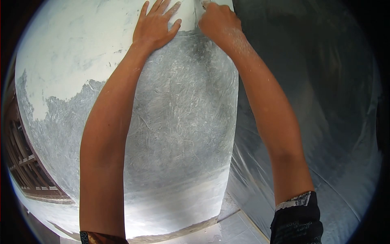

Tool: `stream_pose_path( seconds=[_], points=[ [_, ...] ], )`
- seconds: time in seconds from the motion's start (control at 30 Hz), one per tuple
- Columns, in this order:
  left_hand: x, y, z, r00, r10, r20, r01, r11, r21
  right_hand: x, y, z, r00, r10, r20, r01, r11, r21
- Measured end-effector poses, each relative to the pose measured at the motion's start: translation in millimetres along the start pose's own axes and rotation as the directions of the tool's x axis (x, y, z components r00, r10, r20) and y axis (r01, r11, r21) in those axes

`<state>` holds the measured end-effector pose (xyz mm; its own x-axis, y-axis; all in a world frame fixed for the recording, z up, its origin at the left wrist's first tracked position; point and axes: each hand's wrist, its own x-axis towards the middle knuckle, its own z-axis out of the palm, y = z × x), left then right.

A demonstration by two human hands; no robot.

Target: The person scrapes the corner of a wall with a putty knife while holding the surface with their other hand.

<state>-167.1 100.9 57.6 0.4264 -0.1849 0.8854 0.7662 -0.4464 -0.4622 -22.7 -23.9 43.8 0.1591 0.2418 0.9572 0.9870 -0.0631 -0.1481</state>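
My left hand (pixel 156 26) lies against the upper part of a wall (pixel 178 105), its fingers spread over white plaster (pixel 73 44). Close to the wall's right vertical edge, my right hand (pixel 220 20) is closed, knuckles toward me. What its fingers grip is hidden at the top of the view. White dust clings to the right wrist and to the left fingertips. Below both hands the white coat ends in a ragged border, and rough grey surface shows underneath.
Dark plastic sheeting (pixel 325 101) hangs to the right of the wall edge. A brown window with bars (pixel 30 162) is at the lower left. Pale floor tiles (pixel 235 229) show at the wall's foot.
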Motion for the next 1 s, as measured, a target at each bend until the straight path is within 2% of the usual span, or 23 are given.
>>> stream_pose_path(
  seconds=[0.07,0.13,0.23,0.37,0.43,0.47,0.53,0.57,0.63,0.67,0.77,0.83,1.0],
  points=[
    [-1,-1,1,1.0,0.004,-0.003,-0.004,1.0,0.007,3,0,2,0.998,0.031,0.047,-0.032,0.999,0.013],
    [-1,-1,2,1.0,0.004,-0.007,-0.004,1.0,0.0,-9,11,9,0.995,-0.07,-0.074,0.071,0.998,0.001],
    [-2,-1,0,1.0,0.001,-0.007,-0.001,1.0,-0.003,-32,6,14,1.0,-0.007,-0.004,0.007,1.0,-0.022],
    [-1,0,0,1.0,-0.005,0.0,0.005,1.0,0.001,-5,3,16,0.995,-0.068,-0.073,0.067,0.998,-0.012],
    [-1,2,-3,1.0,-0.02,0.015,0.02,1.0,0.001,8,-8,7,0.999,0.034,-0.013,-0.034,0.999,0.004],
    [-2,2,-3,1.0,-0.02,0.018,0.02,1.0,-0.001,4,-10,1,0.999,0.035,-0.009,-0.035,0.999,0.003],
    [-3,1,-5,1.0,-0.011,0.015,0.011,1.0,-0.016,-9,-13,-10,0.983,0.101,0.153,-0.113,0.991,0.073],
    [-2,-1,-2,1.0,-0.008,0.013,0.008,1.0,-0.016,-15,-9,-4,0.983,0.103,0.15,-0.115,0.991,0.073],
    [-4,-2,5,1.0,-0.003,-0.02,0.003,1.0,0.007,-31,5,20,0.997,-0.039,-0.066,0.038,0.999,-0.013],
    [-4,-1,4,1.0,-0.002,-0.018,0.002,1.0,0.003,-40,5,22,0.997,-0.036,-0.064,0.035,0.999,-0.015],
    [-8,1,0,1.0,-0.011,-0.008,0.011,0.999,-0.033,-67,7,26,1.0,0.026,-0.001,-0.026,0.999,0.022],
    [-13,4,1,1.0,-0.01,-0.027,0.009,1.0,-0.03,-81,11,24,0.993,0.028,0.113,-0.037,0.997,0.074],
    [-26,14,-1,0.999,-0.002,-0.034,0.002,1.0,-0.015,-120,27,36,0.992,0.038,0.12,-0.058,0.985,0.165]
  ],
)
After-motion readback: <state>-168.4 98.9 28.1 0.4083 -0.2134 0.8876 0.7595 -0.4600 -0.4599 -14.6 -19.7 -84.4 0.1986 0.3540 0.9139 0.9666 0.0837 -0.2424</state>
